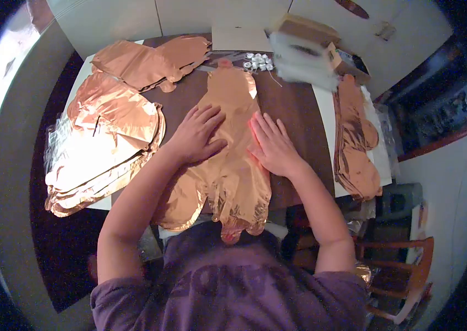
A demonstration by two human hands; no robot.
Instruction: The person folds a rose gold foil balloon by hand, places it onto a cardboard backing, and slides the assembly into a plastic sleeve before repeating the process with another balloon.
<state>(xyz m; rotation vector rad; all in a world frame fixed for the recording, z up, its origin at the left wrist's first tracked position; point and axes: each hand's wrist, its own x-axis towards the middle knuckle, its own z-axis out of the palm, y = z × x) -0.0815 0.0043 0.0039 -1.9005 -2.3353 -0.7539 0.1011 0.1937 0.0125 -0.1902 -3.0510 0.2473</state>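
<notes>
A flat copper-coloured foil piece (pixel 233 143) lies lengthwise on the brown table (pixel 299 121), its rounded lower lobes reaching the near edge by my shirt. My left hand (pixel 200 132) rests on its left side, fingers spread and pointing up and inward. On the right edge of the foil lies my right hand (pixel 272 143), palm down with its fingers stretched out. Neither hand is gripping anything. Both hands are apart, with the middle of the foil showing between them.
Stacks of similar foil stand at the left (pixel 112 138), back left (pixel 140 63) and right (pixel 355 138). Small white items (pixel 258 62) with a string sit at the back, beside clear plastic bags (pixel 302 58) and an open cardboard box (pixel 349 60). A wooden chair (pixel 410 270) is at the lower right.
</notes>
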